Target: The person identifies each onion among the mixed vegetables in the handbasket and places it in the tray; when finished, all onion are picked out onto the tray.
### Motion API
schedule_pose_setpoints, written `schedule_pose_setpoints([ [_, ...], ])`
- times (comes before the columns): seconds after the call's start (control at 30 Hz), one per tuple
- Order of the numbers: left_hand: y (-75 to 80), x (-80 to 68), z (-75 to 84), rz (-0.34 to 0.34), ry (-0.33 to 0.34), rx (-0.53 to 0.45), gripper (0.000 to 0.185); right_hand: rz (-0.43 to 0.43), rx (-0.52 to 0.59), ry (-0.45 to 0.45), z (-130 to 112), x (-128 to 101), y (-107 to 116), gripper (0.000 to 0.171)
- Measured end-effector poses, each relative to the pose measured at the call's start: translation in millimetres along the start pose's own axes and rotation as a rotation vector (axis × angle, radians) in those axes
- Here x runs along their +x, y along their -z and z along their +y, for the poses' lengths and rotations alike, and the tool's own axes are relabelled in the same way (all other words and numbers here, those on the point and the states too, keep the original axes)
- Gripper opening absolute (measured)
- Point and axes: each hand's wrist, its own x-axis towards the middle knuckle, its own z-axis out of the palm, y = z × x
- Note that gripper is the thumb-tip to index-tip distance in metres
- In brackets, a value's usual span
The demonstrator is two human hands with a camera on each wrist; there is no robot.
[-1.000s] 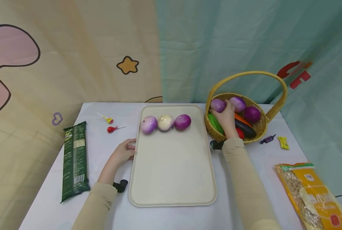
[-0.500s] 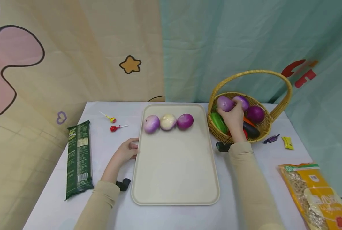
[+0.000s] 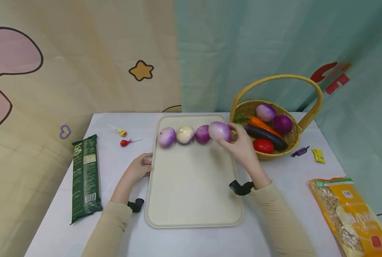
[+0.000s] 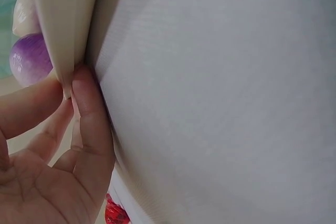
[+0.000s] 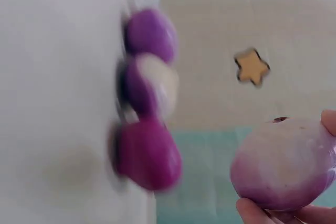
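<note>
Purple-and-white onion (image 3: 220, 130) is in the right hand (image 3: 242, 147), held over the far right of the cream tray (image 3: 194, 185), next to three more onions (image 3: 185, 135).
Left wrist cam: left hand (image 4: 58, 150) pinches the tray's edge. Right wrist cam: fingertips (image 5: 262, 212) wrapped under the onion, the row blurry behind it.
</note>
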Motion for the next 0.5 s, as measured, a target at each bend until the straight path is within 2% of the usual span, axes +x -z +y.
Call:
schedule_pose_setpoints([
  [0.13,2.3,0.0,-0.6,-0.006,-0.009,-0.003,0.059,-0.113,0.066,0.047,-9.5,-1.2,-50.9,0.077],
  [0.23,2.7,-0.8,0.0,-0.01,-0.015,-0.017,0.058,-0.172,0.061,0.069,-12.0,-0.9,-86.2,0.079],
  [0.37,3.3,-4.4,2.6,-0.014,-0.015,-0.027,0.058,-0.217,-0.049,0.154,-8.2,1.0,-123.2,0.077],
  [0.5,3.0,-4.7,3.6,-0.024,-0.006,-0.036,0.057,-0.239,-0.173,0.263,-2.8,2.6,-143.4,0.072],
])
